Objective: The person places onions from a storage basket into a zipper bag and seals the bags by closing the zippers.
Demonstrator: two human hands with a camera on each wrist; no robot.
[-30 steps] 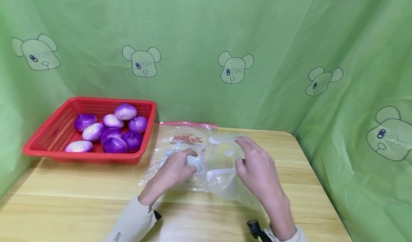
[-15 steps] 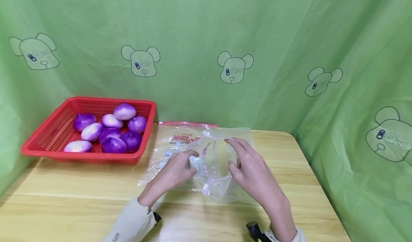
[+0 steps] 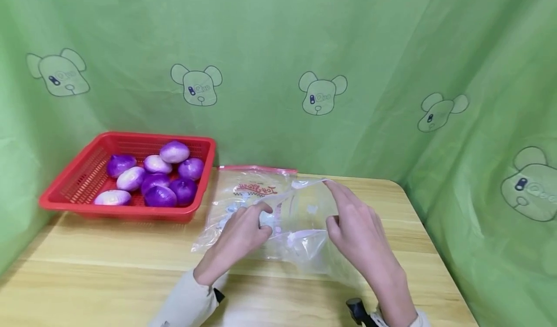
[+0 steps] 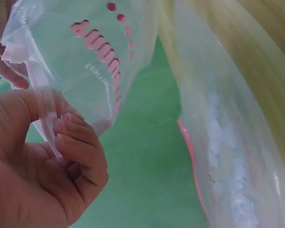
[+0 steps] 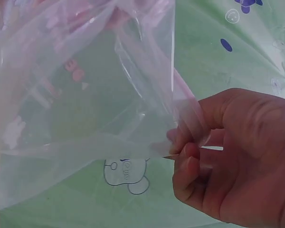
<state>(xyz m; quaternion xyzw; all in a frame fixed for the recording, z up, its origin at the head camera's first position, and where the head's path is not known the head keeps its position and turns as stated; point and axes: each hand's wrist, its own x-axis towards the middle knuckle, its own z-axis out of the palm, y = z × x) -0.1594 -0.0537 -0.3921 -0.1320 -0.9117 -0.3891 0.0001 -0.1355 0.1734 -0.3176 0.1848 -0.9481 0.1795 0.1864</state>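
A clear zip bag (image 3: 306, 249) with pink print is held with its mouth spread between both hands. In the left wrist view my left hand (image 4: 47, 161) curls its fingers round the bag's rim on one side. My right hand (image 5: 242, 152) pinches the opposite side of the rim between thumb and fingers. The head view places my left hand (image 3: 245, 230) left of the mouth and my right hand (image 3: 361, 225) right of it. Beneath and behind lies another clear zip bag (image 3: 219, 211) with a pink zip strip and printed figures, flat on the table.
A red plastic basket (image 3: 126, 210) with several purple-and-white onions (image 3: 175, 151) stands at the back left of the wooden table (image 3: 109, 264). A green curtain (image 3: 261, 37) with printed bear heads hangs behind and at the sides.
My right hand moved left, then back right, drawing the bag's mouth sideways again. My left hand keeps its hold on the rim. The flat bag stays on the table.
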